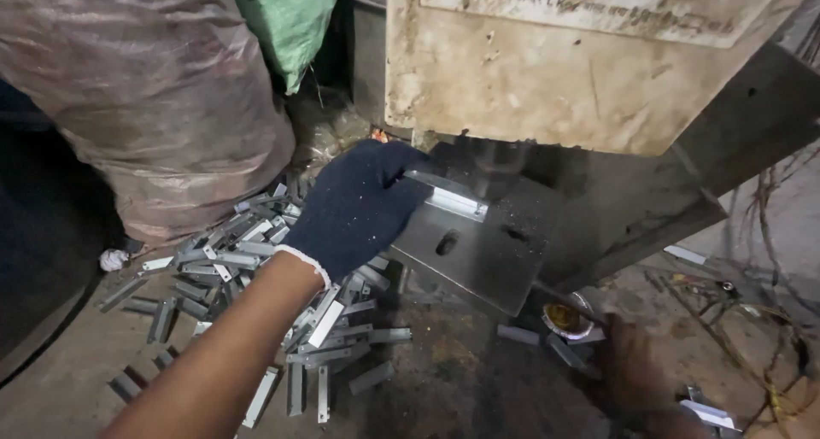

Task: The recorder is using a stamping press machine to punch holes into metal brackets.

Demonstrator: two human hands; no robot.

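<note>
Gloved in dark blue knit with a white cuff, the left hand (359,204) is reaching in from the lower left and closing its fingers on a short bright metal strip (451,196). That strip is lying on the flat steel bed plate (487,260) of a press machine, just under the dark ram (495,161) that is coming down out of the machine's worn cream-painted housing (555,72). The fingers are curling over the strip's left end, so the hand is clamped on it, while the strip's right end is showing clear of the glove. A dark slot is showing in the plate just below the strip.

Behind the forearm, a loose heap of similar metal strips (256,277) is spreading across the dusty worktop (444,379), some stacked, some scattered singly toward the front edge. A large bulging sack in brownish plastic (162,89) is standing behind the heap, with a green bag (286,20) tucked beside it.

At the lower right, the bare right hand (632,362) is resting low on the worktop in shadow; it is blurred, and it is probably lying near one or two strips, though whether its fingers are closed on anything cannot be told. Just beside it, a small round tin with yellowish contents (565,319) is sitting below the corner of the bed plate. Tangled wires (752,319) are trailing along the right side.
</note>
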